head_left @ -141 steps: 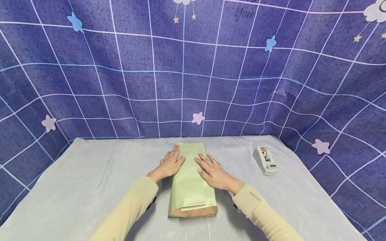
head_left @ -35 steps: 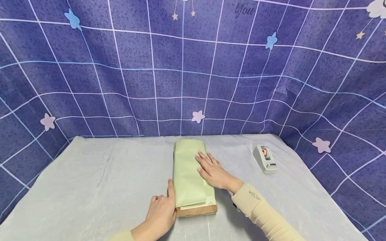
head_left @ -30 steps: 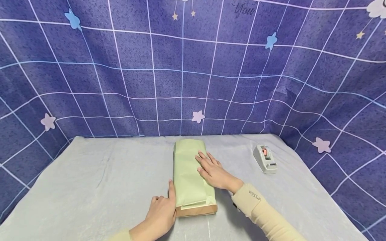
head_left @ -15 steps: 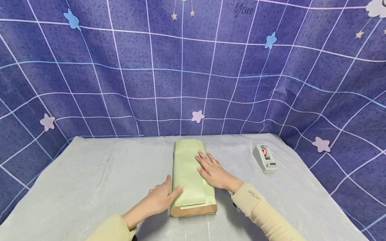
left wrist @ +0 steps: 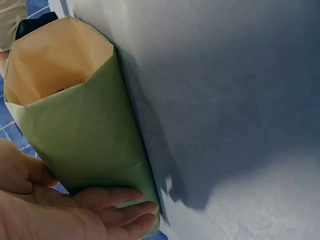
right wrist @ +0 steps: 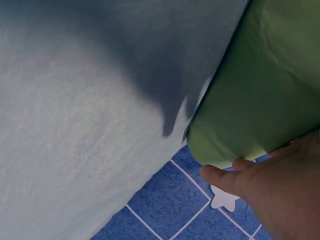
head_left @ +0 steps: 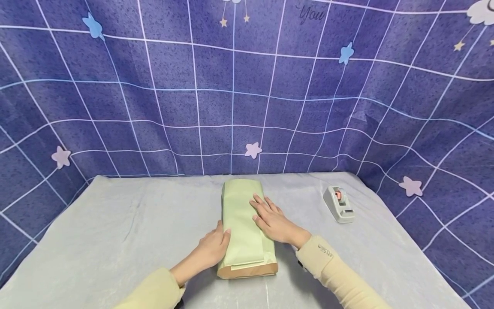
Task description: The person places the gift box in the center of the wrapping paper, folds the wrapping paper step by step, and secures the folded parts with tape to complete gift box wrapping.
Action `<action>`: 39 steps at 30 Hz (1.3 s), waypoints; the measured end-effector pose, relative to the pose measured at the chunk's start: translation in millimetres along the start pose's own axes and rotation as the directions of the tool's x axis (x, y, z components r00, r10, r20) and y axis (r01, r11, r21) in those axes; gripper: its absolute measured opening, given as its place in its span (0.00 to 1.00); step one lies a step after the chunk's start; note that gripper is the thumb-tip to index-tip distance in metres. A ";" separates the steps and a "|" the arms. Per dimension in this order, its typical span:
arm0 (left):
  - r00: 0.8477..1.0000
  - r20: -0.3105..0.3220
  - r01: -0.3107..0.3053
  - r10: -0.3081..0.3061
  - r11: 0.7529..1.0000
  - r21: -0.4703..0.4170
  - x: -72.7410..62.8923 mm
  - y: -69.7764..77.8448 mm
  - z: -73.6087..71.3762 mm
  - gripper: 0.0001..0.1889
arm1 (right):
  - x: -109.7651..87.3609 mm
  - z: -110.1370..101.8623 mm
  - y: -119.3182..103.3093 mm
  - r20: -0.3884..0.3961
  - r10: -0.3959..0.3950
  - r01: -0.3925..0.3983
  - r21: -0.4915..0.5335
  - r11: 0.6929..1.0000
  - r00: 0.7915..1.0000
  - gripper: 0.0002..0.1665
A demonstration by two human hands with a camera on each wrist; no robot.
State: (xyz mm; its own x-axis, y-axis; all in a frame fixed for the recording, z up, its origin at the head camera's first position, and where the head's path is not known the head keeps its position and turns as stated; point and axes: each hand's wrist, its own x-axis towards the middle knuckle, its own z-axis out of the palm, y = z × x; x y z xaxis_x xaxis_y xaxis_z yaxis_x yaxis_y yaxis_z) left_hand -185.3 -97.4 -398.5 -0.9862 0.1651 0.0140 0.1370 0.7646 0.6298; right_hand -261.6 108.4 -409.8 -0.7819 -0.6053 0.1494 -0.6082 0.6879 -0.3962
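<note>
A long green paper package [head_left: 243, 214] lies lengthwise on the cloth-covered table, its near end open and tan inside. A folded flap with a strip of clear tape crosses its top near that end. My left hand [head_left: 212, 246] lies against its left side, thumb on the top edge; the left wrist view shows the fingers [left wrist: 125, 215] fairly straight along the green side wall. On the upper right edge my right hand [head_left: 275, 221] rests with fingers spread and extended. In the left wrist view the package's open mouth [left wrist: 60, 55] shows hollow.
A white tape dispenser [head_left: 339, 205] with an orange-cored roll stands at the right of the table [head_left: 135, 223]. Behind the far edge hangs a blue curtain [head_left: 193, 107] with grid lines and stars.
My left hand went from the package's upper left side to its near left corner, then slid forward along the side with the thumb on top. The right hand has stayed put.
</note>
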 end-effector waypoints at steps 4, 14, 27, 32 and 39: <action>1.000 0.005 -0.027 0.027 0.999 -0.044 2.7 -1.8 1.4 0.30 | -1.1 -1.3 -1.4 0.000 0.000 0.000 0.012 1.000 1.000 0.30; 0.985 -0.044 -0.169 0.170 0.985 0.023 27.3 -20.8 -0.2 0.29 | -0.2 0.2 -0.5 0.004 0.003 -0.004 0.038 0.999 1.000 0.30; 0.964 0.063 -0.267 0.260 0.940 0.214 47.6 -37.0 -14.3 0.29 | 0.9 -3.7 1.4 0.022 0.019 -0.021 0.100 0.995 1.000 0.34; 0.953 0.065 -0.303 0.296 0.920 0.247 49.9 -37.1 -16.9 0.31 | 2.2 -4.5 1.6 0.006 0.031 -0.031 0.108 0.994 1.000 0.34; 0.941 0.084 -0.337 0.327 0.902 0.269 51.9 -38.3 -20.2 0.32 | 2.8 -3.3 1.6 0.003 0.021 -0.022 0.104 0.994 1.000 0.35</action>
State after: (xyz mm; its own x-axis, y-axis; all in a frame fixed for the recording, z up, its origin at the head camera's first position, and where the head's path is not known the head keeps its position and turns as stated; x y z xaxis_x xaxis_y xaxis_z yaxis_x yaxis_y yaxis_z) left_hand -243.7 -130.8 -406.2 -0.8756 0.4577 0.1542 0.4815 0.8015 0.3546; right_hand -265.2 109.2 -407.0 -0.7943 -0.5916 0.1379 -0.5735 0.6553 -0.4916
